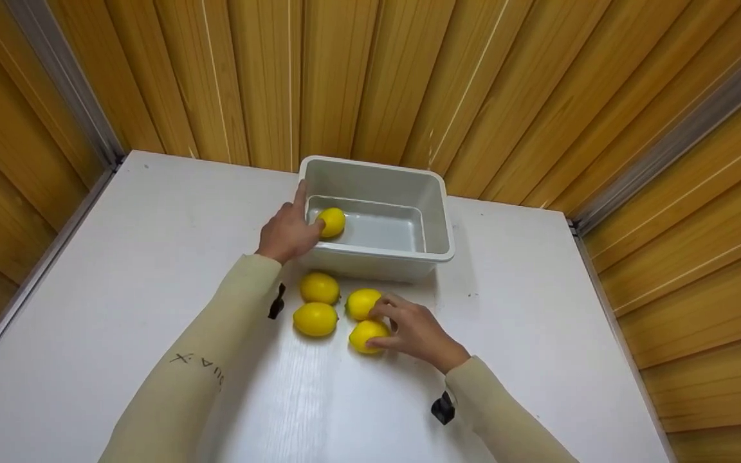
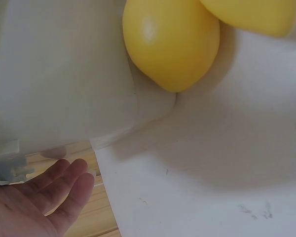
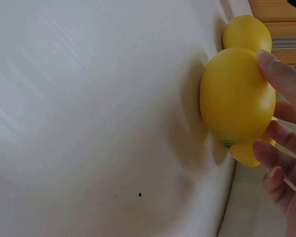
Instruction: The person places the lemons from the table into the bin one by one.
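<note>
My left hand (image 1: 288, 233) grips the near-left corner of a pale grey plastic bin (image 1: 377, 260), thumb over the rim and other fingers outside. Inside, a lemon (image 1: 332, 222) lies by that thumb. In the left wrist view, several fingers (image 2: 71, 190) stretch past the bin's wall. In front of the bin, my right hand (image 1: 419, 334) holds the near-right lemon (image 1: 363, 335) between thumb and curled fingers; that lemon (image 3: 237, 96) is on or close above the table. Its fingertips overlap the lemon behind (image 1: 361, 303). Two more lemons, one behind (image 1: 319, 288) the other (image 1: 314, 319), lie on the left.
The white table (image 1: 171, 257) carries the bin near its back edge. Wood-patterned panels (image 1: 345, 77) rise behind the table and along both sides, with grey metal strips (image 1: 634, 151) at the corners. A black strap piece (image 1: 443, 408) hangs at the right sleeve.
</note>
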A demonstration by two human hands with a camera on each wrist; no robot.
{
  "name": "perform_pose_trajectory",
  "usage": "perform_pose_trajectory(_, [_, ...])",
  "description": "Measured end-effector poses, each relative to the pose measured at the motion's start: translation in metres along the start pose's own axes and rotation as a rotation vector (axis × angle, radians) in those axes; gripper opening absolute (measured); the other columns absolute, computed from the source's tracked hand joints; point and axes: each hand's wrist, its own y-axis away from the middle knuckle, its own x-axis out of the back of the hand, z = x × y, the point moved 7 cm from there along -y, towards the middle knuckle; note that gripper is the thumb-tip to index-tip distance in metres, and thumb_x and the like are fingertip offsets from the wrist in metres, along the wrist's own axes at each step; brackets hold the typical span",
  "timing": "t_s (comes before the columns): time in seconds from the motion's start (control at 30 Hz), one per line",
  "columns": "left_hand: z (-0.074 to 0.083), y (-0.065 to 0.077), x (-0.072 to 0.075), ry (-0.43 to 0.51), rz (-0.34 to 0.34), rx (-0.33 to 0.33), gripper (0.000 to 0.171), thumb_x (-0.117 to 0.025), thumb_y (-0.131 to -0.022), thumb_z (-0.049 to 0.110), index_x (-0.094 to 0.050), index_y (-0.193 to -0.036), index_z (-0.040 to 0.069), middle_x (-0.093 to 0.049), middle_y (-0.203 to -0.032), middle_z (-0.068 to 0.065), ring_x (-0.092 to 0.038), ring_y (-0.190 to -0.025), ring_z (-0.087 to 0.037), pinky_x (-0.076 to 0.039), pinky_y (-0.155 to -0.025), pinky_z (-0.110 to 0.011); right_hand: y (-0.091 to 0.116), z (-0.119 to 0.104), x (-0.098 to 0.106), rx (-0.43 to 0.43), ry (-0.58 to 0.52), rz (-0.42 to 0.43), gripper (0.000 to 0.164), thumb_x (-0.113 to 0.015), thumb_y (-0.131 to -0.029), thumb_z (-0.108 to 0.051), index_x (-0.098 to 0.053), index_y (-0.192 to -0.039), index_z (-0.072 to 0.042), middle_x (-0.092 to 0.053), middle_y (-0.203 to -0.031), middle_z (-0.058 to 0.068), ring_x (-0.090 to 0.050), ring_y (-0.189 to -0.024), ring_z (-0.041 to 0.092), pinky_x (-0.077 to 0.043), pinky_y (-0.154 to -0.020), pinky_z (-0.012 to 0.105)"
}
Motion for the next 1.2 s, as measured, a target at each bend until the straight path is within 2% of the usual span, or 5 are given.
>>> perform_pose_trajectory(0.17, [0.0, -0.001, 0.0, -0.01, 0.004, 0.0, 0.088, -0.052, -0.091, 0.046, 0.006, -0.155, 0.033, -0.045, -0.141, -0.017, -0.052, -0.117, -0.032, -0.037, -0.11, -0.052, 0.001, -0.001, -0.002, 0.024, -0.006, -0.004, 0.044, -0.078, -0.074, -0.048, -0.068, -0.107, -0.021, -0.06, -0.105, -0.008, -0.058, -0.081, 0.018, -0.045, -0.07, 0.022])
perform_pose_trajectory(0.43, [0.001, 0.001, 0.001, -0.014, 0.016, -0.016, 0.089, -0.053, -0.09, 0.044, 0.004, -0.156, 0.03, -0.046, -0.14, -0.017, -0.053, -0.118, -0.032, -0.039, -0.109, -0.053, 0.003, -0.001, -0.006, 0.039, 0.005, -0.026, 0.048, -0.079, -0.072, -0.05, -0.068, -0.11, -0.022, -0.062, -0.111, -0.009, -0.063, -0.097, 0.016, -0.053, -0.088, 0.031])
perform_pose_trajectory(0.87, [0.001, 0.0, 0.0, -0.011, 0.014, -0.017, 0.089, -0.053, -0.091, 0.044, 0.006, -0.155, 0.032, -0.045, -0.141, -0.017, -0.052, -0.118, -0.032, -0.038, -0.11, -0.053, 0.007, -0.002, -0.01, 0.025, 0.032, -0.098, 0.053, -0.079, -0.071, -0.051, -0.066, -0.113, -0.022, -0.066, -0.113, -0.008, -0.062, -0.099, 0.011, -0.053, -0.09, 0.032])
perform_pose_trajectory(1.2, [0.001, 0.0, 0.0, -0.005, 0.003, -0.001, 0.088, -0.053, -0.091, 0.046, 0.007, -0.155, 0.033, -0.043, -0.144, -0.016, -0.05, -0.122, -0.032, -0.036, -0.111, -0.053, 0.009, 0.0, -0.013, 0.012, 0.018, -0.138, 0.058, -0.078, -0.073, -0.051, -0.067, -0.12, -0.019, -0.068, -0.12, -0.007, -0.062, -0.113, 0.014, -0.051, -0.097, 0.038])
